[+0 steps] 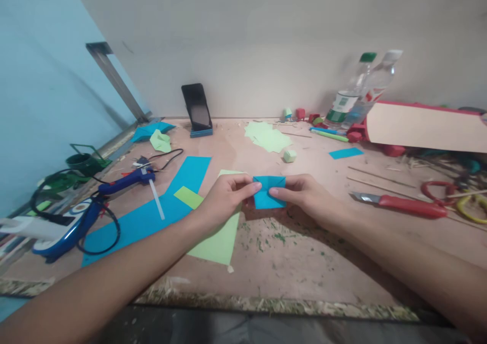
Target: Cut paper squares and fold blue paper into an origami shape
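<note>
A small blue square of creased paper (268,198) is held above the table between both hands. My left hand (235,189) pinches its left edge, thumb on the front face. From the other side my right hand (299,194) grips the right edge, its thumb also pressed on the front. Fold lines run diagonally from the upper corners. The fingers behind the paper are mostly hidden. Under and beside my left hand lies a light green sheet (218,247). Just beyond the hands sits a small pale green paper cube (289,156).
Blue paper strips (140,227) and a blue glue gun (127,179) lie left, near a power strip (68,232). A phone (197,108) stands at the back. On the right are a red-handled knife (411,205), scissors (437,192), bottles (344,105) and a cardboard piece (426,128).
</note>
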Demonstrator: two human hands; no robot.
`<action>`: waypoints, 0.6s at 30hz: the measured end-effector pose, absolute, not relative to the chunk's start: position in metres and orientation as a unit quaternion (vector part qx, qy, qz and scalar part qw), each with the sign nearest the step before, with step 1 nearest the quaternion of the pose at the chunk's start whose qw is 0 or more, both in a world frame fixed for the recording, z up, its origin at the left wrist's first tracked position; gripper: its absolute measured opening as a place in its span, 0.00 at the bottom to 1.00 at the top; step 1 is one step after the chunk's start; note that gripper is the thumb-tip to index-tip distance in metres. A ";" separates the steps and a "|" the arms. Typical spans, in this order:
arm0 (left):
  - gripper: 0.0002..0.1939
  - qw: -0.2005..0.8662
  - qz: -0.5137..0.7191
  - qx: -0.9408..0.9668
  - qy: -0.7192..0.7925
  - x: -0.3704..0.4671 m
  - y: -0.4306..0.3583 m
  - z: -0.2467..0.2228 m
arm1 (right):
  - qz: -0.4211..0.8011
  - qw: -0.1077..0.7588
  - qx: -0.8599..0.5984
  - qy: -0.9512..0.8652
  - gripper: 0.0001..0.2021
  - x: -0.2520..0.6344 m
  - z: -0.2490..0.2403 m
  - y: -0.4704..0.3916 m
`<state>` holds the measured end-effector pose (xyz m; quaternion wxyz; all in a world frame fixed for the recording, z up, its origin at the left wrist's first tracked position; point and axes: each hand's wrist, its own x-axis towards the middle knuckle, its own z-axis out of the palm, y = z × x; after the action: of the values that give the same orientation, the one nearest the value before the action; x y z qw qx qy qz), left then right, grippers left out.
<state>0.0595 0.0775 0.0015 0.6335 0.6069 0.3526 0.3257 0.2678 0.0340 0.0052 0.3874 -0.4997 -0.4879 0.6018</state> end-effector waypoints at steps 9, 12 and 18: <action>0.11 0.562 0.391 0.639 0.350 0.054 0.076 0.006 | 0.605 0.419 -0.509 -0.446 0.15 0.264 0.006 0.030; 0.10 0.494 0.378 0.705 0.340 0.051 0.076 0.002 | 0.601 0.427 -0.506 -0.446 0.15 0.263 0.007 0.030; 0.24 0.333 0.412 0.798 0.287 0.047 0.073 -0.001 | 0.599 0.433 -0.507 -0.445 0.15 0.263 0.006 0.031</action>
<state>0.0469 0.0733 -0.0009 0.3325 0.7985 0.2866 0.4120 0.2634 0.0312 0.0064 0.4326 -0.5070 -0.4445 0.5986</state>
